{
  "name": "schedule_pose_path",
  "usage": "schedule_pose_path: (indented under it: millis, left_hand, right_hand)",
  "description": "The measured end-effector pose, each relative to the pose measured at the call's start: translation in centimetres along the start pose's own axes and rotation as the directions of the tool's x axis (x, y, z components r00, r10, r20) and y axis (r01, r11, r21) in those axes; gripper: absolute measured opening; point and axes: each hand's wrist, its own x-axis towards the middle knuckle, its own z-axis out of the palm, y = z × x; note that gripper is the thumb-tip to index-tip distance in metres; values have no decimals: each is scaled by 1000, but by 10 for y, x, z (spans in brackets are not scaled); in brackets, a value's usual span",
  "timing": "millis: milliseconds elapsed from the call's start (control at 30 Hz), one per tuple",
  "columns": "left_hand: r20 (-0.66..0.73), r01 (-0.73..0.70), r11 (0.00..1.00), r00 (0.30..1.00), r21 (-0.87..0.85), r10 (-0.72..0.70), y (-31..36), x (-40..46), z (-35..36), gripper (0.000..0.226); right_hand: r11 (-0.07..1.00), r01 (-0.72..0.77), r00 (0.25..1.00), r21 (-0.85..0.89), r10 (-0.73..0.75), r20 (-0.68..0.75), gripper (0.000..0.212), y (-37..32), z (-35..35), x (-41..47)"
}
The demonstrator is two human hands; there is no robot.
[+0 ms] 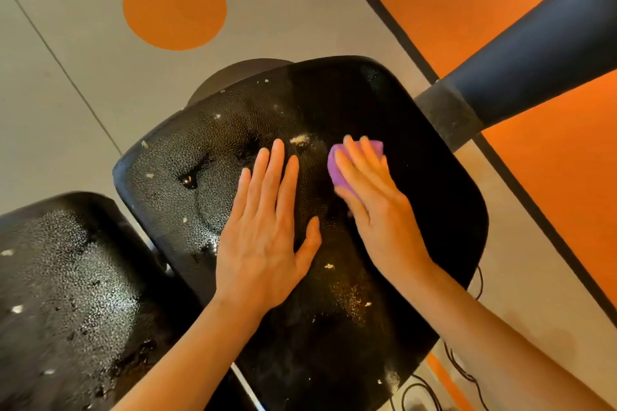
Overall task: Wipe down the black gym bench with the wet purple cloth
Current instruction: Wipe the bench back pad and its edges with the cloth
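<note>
- Grey floor (83, 130) with orange circle (174, 7) lies beyond the fingertips.
- Black gym bench (417, 210) pad wet, beaded; pale crumbs (300, 139) just ahead of left fingertips.
- Left hand (263, 243) flat on pad, fingers straight, close together, thumb out.
- Right hand (377, 207) presses purple cloth (337, 170) under straight, slightly spread fingers.

Two hands: a left hand (263, 243) and a right hand (374, 200). One purple cloth (337, 167). Two black bench pads: one (417, 210) large, another (60, 277) beside it. One padded roller (534, 53). Several pale crumbs (300, 139).
</note>
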Motion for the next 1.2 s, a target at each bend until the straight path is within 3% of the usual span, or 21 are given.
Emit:
schedule_pose_path:
  millis: [167,367,433,567,633,733,800,900,967,1100,1167,1200]
  left_hand:
    - [-11,2,1000,1000,18,-1,1,4,0,74]
    - [-7,-2,1000,1000,-8,2,-2,-2,1,74]
    - [-10,8,1000,1000,-2,-8,-1,-1,-1,74]
    - [-4,11,1000,1000,23,-11,-2,2,0,74]
    - [-9,4,1000,1000,28,-3,-3,1,3,75]
    - [-4,9,1000,1000,-7,-9,-2,-2,2,75]
    - [-16,12,1000,1000,-11,-13,0,2,1,74]
    - [-17,6,1000,1000,-15,-6,1,2,1,74]
    - [-16,-1,1000,1000,-17,1,-1,0,3,74]
    - [-9,-5,1000,1000,-19,5,-4,-3,2,73]
    - [-22,-13,999,1000,-50,12,-3,0,0,71]
    - [-27,-26,997,999,-77,24,-3,1,-2,70]
  right_hand:
    - [993,-110,988,-35,105,-112,46,5,3,105]
    - [995,-38,999,-93,38,-3,52,-9,2,-25]
    - [991,-19,999,-132,13,-46,52,1,0,13]
    - [978,-184,975,-103,168,-145,50,14,-2,94]
    - [979,-185,973,-88,169,-156,50,3,9,37]
    - [986,-85,996,-141,82,-24,52,-17,4,-59]
    - [980,-84,995,-180,75,-60,51,11,-8,-25]
    - [939,-336,926,-77,314,-211,44,42,-22,53]
    - [925,-380,902,9,373,-220,47,31,-10,29]
    - [967,-254,963,-27,250,-103,52,-11,-3,-78]
    - [976,-197,978,-96,188,-91,47,13,-14,-52]
    - [962,-252,962,-104,238,-131,45,25,-21,-23]
